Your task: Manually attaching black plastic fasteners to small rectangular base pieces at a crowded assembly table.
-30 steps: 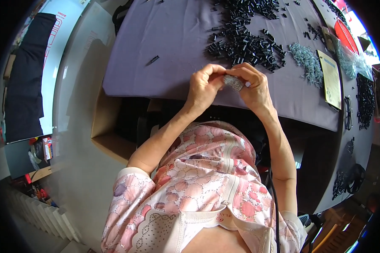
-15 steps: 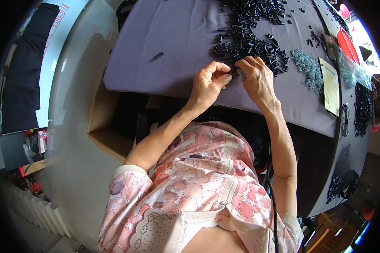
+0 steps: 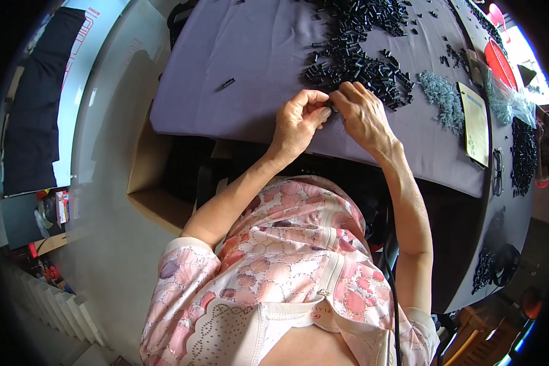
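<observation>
My left hand (image 3: 298, 124) and my right hand (image 3: 365, 116) meet fingertip to fingertip above the near edge of the cloth-covered table (image 3: 226, 49). The left thumb and forefinger pinch a tiny dark piece, mostly covered by the fingers, so its kind is unclear. My right fingers are bent together against the same spot; what they grip, if anything, is hidden. Just beyond the hands lies a large pile of small black tubular parts (image 3: 360, 61). One longer black piece (image 3: 227, 83) rests apart on the cloth to the left.
Right of the pile are a heap of small grey-green pieces (image 3: 442, 100), a yellowish pad (image 3: 474, 125) and glasses (image 3: 498, 172). A red basket (image 3: 501, 64) and a clear plastic bag (image 3: 509, 104) sit farther right. An open cardboard box (image 3: 146, 165) stands below the table's left end.
My right hand has moved slightly left, closing the small gap to the left fingertips. The left hand has barely shifted.
</observation>
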### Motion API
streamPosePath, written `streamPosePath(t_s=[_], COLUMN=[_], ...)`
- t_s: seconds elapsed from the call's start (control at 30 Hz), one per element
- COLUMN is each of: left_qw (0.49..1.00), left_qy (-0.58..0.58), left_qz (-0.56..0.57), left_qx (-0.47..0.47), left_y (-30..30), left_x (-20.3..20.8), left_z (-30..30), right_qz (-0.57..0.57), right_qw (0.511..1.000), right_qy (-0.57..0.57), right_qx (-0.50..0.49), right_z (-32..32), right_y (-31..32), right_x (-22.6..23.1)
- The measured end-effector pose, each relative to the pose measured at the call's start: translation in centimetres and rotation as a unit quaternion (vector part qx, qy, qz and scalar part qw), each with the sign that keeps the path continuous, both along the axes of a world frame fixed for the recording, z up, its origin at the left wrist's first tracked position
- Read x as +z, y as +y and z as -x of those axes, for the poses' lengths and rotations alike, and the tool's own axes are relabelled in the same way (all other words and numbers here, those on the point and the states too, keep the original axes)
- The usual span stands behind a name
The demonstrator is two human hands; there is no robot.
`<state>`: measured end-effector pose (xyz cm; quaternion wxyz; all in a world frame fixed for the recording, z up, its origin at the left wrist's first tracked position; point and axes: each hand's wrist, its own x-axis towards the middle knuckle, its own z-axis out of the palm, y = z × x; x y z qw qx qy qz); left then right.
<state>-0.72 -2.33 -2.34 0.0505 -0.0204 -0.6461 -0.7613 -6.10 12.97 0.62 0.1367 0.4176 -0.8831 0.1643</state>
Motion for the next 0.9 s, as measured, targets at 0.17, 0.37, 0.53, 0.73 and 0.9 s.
streamPosePath(t_s=[0.17, 0.37, 0.53, 0.73, 0.9], left_qw=[0.999, 0.998, 0.998, 0.998, 0.998], left_qy=[-0.01, -0.013, -0.006, 0.003, -0.003], left_qz=[0.029, 0.062, 0.057, 0.059, 0.06], left_qx=[0.009, 0.012, 0.0, -0.001, -0.005], left_y=[-0.1, 0.0, 0.0, 0.2, 0.3], left_x=[-0.1, 0.2, 0.4, 0.7, 0.7], left_z=[-0.2, -0.2, -0.2, -0.7, -0.7], right_qz=[0.121, 0.464, 0.502, 0.475, 0.495], right_qw=[0.99, 0.802, 0.743, 0.794, 0.77], right_qy=[-0.053, -0.369, -0.44, -0.378, -0.4], right_qx=[-0.039, -0.076, -0.05, -0.038, -0.041], right_z=[-0.3, -1.7, -2.4, -2.7, -2.6], right_y=[0.4, 0.3, 0.4, 0.4, 0.6], right_x=[0.2, -0.5, -1.0, -1.6, -1.8])
